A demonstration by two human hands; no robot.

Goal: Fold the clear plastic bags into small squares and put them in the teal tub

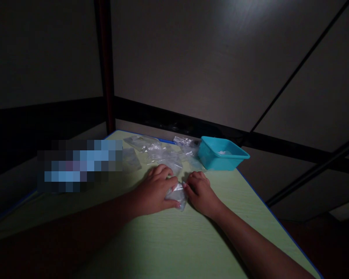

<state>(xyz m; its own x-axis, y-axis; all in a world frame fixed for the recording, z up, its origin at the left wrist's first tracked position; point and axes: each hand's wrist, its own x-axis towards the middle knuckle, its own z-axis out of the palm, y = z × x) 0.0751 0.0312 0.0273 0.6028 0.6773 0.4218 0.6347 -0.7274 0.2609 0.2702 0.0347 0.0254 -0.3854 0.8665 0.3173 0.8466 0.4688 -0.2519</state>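
Between my two hands, low over the pale green table [168,248], is a small clear plastic bag [177,193]. My left hand [158,190] curves round its left side, with the thumb and fingers closed on it. At the bag's right edge, my right hand [200,192] pinches with curled fingers. Whatever the bag contains is too dim to make out. Just beyond my hands lie several loose clear plastic bags [163,153], crumpled and overlapping.
A turquoise plastic basket [221,164] stands at the table's back right edge, with something whitish inside. A blurred-out patch [81,164] covers the left side. Dark wall panels [174,69] rise behind the table, whose edge is blue.
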